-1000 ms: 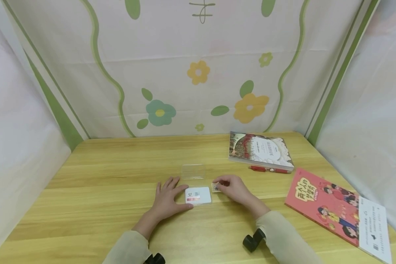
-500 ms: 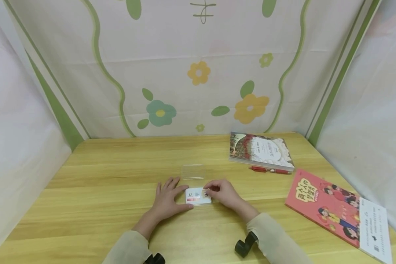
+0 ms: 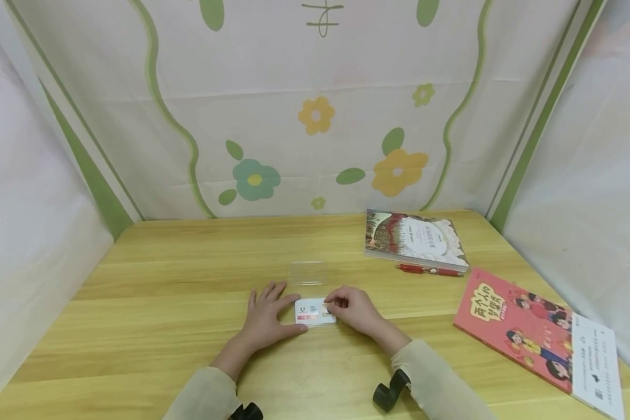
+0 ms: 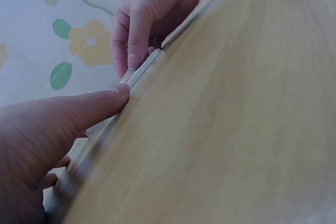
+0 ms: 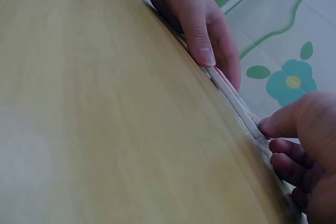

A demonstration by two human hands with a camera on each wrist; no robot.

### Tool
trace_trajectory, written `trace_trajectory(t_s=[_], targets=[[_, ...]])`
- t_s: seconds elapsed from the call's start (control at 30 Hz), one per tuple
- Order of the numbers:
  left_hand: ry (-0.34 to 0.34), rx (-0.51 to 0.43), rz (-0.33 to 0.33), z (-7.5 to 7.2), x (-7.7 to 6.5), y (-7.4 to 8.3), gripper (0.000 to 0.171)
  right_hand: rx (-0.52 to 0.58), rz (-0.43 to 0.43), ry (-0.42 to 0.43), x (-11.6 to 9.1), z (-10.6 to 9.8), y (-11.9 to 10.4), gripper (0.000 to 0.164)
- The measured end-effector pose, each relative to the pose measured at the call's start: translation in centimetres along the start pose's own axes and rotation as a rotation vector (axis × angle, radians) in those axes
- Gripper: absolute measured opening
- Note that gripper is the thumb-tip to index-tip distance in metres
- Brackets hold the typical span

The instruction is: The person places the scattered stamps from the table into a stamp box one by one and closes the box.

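Observation:
A white card (image 3: pixel 308 311) with a logo and a pinkish-red strip lies in a shallow clear plastic case on the wooden table. My left hand (image 3: pixel 265 318) holds the case at its left end, thumb on the near edge and forefinger at the far corner, the other fingers spread on the table. Over the card's right end, my right hand (image 3: pixel 350 308) pinches a small flat square piece (image 3: pixel 326 309), pale with a dark mark, partly hidden by the fingertips. In the left wrist view, the left thumb (image 4: pixel 122 89) presses the case's edge; the right fingertips are right at its top.
Just behind the hands lies a clear plastic lid (image 3: pixel 307 273). At the back right are a book (image 3: pixel 425 239) and a red pen (image 3: pixel 430 270); a pink-covered book (image 3: pixel 520 326) lies farther right. A flowered cloth (image 3: pixel 273 116) hangs behind the table.
My right hand has moved left with the small square piece, from beside the case to over the card's right end, and tipped it slightly. The left hand has stayed put.

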State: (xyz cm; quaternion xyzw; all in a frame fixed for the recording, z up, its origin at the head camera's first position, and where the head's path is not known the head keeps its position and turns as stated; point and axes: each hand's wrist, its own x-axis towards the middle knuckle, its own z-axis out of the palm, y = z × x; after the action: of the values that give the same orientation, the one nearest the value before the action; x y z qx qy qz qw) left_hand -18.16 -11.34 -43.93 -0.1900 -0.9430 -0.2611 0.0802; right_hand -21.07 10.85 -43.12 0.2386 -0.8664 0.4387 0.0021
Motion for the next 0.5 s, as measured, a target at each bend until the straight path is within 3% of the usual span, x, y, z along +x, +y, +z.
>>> trace_trajectory(t_s=[0.37, 0.5], targets=[[-0.006, -0.006, -0.001, -0.1, 0.04, 0.04, 0.067, -0.03, -0.03, -0.003, -0.03, 0.0, -0.14, 0.006], [-0.006, -0.019, 0.006, -0.04, 0.01, 0.02, 0.069, 0.024, 0.002, -0.004, -0.06, -0.22, -0.17, 0.01]])
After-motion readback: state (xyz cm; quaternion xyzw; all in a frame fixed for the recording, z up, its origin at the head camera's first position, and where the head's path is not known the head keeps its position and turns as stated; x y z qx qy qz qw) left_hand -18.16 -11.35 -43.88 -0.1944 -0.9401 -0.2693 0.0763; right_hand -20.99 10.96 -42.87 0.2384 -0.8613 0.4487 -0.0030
